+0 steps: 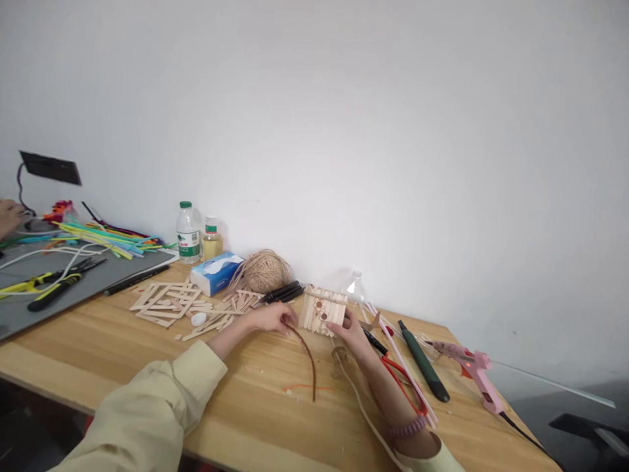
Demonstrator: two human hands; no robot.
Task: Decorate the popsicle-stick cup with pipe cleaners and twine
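Note:
My right hand [352, 333] grips a small craft-stick panel [313, 313] by its lower right side. Brown round dots with looped outlines decorate its face, and a twisted cord runs along its top edge. Just left of it, the fingers of my left hand [276, 318] are closed on a brown pipe cleaner [310, 357], which curves down toward the front of the table. Below the panel a length of pale twine [366, 410] runs under my right forearm. An orange strand [299, 387] lies on the wood near the pipe cleaner's lower end.
Behind my left hand are loose craft sticks [167, 303], a twine ball [268, 270], a tissue pack [216, 272] and a water bottle [187, 236]. At right lie red-handled scissors [400, 383], a green cutter [423, 364] and a pink glue gun [474, 367]. Another person's hand [8, 217] is far left.

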